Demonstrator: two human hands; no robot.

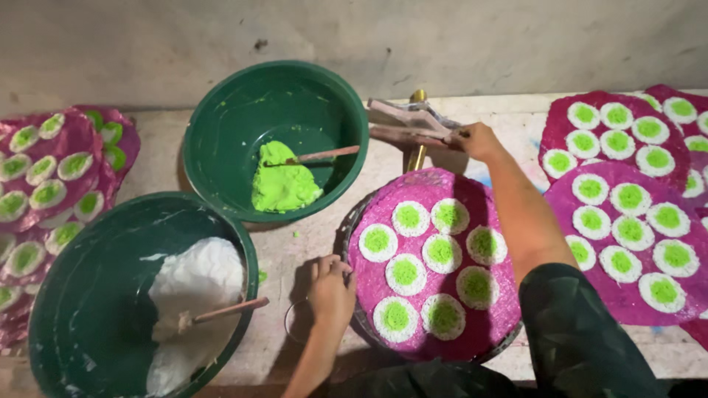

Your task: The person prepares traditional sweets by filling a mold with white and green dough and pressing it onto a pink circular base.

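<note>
A round magenta sheet point(487, 324) dotted with several white rounds with green centres lies on a dark tray point(352, 221) in front of me. My left hand point(330, 289) pinches the sheet's left edge, right beside the tray rim. My right hand point(478, 140) reaches past the far side of the sheet and grips a wooden-handled tool point(410, 124) with a brass shaft lying behind the tray.
A green bowl point(221, 133) with green paste and a stick sits at the back. A larger green bowl point(88, 309) with white paste and a stick stands front left. Finished magenta sheets point(634, 295) lie at right, more sheets point(44, 177) at left. A wall runs behind.
</note>
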